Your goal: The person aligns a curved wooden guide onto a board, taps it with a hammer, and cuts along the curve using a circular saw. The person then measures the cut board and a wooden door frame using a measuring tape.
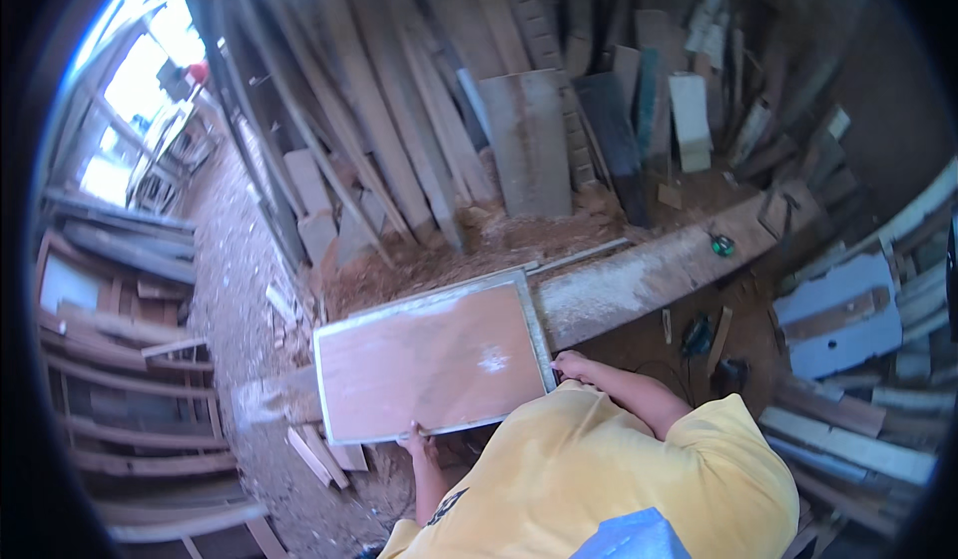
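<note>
Head view: the left hand's fingers (415, 429) pinch the lower edge of the framed panel (429, 364). The right hand's fingers (562, 361) curl at its right edge; their exact grip cannot be determined. The panel lies across the table (639, 284), frame center, between both hands. Boards (534, 140) lean upright along the upper frame.

Pinkish-brown rectangular panel with a narrow pale border (419, 364), lying broad face up across the long dusty wooden bench (639, 284).
Its long sides run roughly along the bench, its near edge reaching past the bench's near side; darker smudges cross its middle, and a whitish blotch marks its right part.
</note>
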`<state>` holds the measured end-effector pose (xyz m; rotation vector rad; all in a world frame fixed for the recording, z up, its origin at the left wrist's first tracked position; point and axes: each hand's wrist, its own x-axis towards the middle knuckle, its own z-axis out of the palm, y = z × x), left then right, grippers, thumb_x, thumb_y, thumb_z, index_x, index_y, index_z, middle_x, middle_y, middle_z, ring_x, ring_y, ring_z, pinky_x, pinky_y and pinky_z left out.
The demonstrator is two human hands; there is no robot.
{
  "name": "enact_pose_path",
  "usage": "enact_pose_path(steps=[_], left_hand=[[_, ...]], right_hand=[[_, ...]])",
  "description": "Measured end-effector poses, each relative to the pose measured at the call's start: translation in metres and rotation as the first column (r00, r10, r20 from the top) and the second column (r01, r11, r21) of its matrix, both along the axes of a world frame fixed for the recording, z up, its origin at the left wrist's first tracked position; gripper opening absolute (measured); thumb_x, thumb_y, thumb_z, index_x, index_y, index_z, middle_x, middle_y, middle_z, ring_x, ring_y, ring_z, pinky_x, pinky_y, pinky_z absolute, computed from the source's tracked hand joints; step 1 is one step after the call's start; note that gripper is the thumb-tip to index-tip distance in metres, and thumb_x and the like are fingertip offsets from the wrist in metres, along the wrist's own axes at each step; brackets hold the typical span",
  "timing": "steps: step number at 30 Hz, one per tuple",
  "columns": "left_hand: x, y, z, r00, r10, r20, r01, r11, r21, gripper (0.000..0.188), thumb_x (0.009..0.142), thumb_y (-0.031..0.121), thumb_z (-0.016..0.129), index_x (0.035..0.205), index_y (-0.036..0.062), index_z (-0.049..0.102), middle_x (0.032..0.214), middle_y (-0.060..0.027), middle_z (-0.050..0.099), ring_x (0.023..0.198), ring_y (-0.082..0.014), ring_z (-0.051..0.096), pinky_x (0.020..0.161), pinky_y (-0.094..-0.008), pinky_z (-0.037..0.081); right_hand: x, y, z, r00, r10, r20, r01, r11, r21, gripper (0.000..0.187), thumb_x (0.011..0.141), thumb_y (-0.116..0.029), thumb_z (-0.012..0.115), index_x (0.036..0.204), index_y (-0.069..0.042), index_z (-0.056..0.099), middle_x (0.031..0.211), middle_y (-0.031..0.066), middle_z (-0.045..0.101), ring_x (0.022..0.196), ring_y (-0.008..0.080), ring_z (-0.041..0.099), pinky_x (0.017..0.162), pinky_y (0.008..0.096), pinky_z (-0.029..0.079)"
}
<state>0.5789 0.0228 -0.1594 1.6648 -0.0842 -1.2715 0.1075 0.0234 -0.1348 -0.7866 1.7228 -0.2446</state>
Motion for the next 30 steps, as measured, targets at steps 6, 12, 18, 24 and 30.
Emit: enact_pose_path(steps=[6, 12, 18, 24, 30], left_hand=[[0.049, -0.005, 0.024, 0.986, -0.164, 0.002, 0.16, 0.964, 0.214, 0.065, 0.092, 0.028, 0.073, 0.147, 0.0258, 0.037, 0.137, -0.0137, 0.052, 0.122, -0.0339, 0.054, 0.096, -0.0614, 0.046], [-0.02, -0.084, 0.022, 0.763, -0.625, 0.165, 0.542, 0.757, 0.364, 0.068, 0.092, 0.03, 0.073, 0.149, 0.024, 0.036, 0.138, -0.0164, 0.052, 0.123, -0.0352, 0.053, 0.099, -0.0605, 0.044], [-0.179, -0.169, 0.027, 0.203, -0.878, 0.434, 0.814, 0.398, 0.424, 0.07, 0.092, 0.032, 0.073, 0.151, 0.0223, 0.035, 0.139, -0.0191, 0.052, 0.125, -0.0366, 0.052, 0.102, -0.0597, 0.042], [-0.354, -0.196, 0.047, -0.31, -0.707, 0.635, 0.871, 0.057, 0.488, 0.073, 0.092, 0.033, 0.073, 0.153, 0.0205, 0.034, 0.14, -0.0218, 0.051, 0.127, -0.0379, 0.051, 0.105, -0.0588, 0.039], [-0.449, -0.191, 0.057, -0.5, -0.486, 0.717, 0.834, -0.045, 0.55, 0.076, 0.092, 0.035, 0.073, 0.155, 0.0187, 0.033, 0.141, -0.0244, 0.051, 0.128, -0.0393, 0.05, 0.108, -0.058, 0.037]], right_hand=[[0.021, 0.059, 0.04, 0.995, -0.103, 0.006, 0.102, 0.993, 0.052, 0.029, 0.099, -0.034, 0.064, 0.1, -0.008, 0.076, 0.098, 0.0145, 0.074, 0.082, 0.02, 0.072, 0.071, 0.0414, 0.056], [-0.028, 0.025, 0.045, 0.893, -0.414, 0.176, 0.446, 0.867, -0.225, 0.024, 0.094, -0.021, 0.062, 0.082, -0.004, 0.071, 0.076, 0.0089, 0.074, 0.062, 0.0183, 0.071, 0.06, 0.036, 0.058], [-0.115, 0.151, 0.021, 0.554, -0.829, 0.077, 0.798, 0.502, -0.334, 0.018, 0.09, -0.021, 0.07, 0.085, -0.004, 0.074, 0.075, 0.006, 0.073, 0.064, 0.0174, 0.07, 0.06, 0.0338, 0.056], [-0.099, 0.384, -0.062, 0.188, -0.941, -0.28, 0.901, 0.278, -0.331, 0.014, 0.081, -0.022, 0.074, 0.08, -0.008, 0.075, 0.074, 0.0109, 0.073, 0.06, 0.0219, 0.069, 0.058, 0.038, 0.055], [-0.035, 0.644, -0.025, -0.662, -0.694, -0.282, 0.71, -0.462, -0.532, 0.03, 0.088, -0.026, 0.068, 0.101, 0.0, 0.073, 0.096, 0.0207, 0.073, 0.091, 0.0326, 0.071, 0.083, 0.0453, 0.055]])
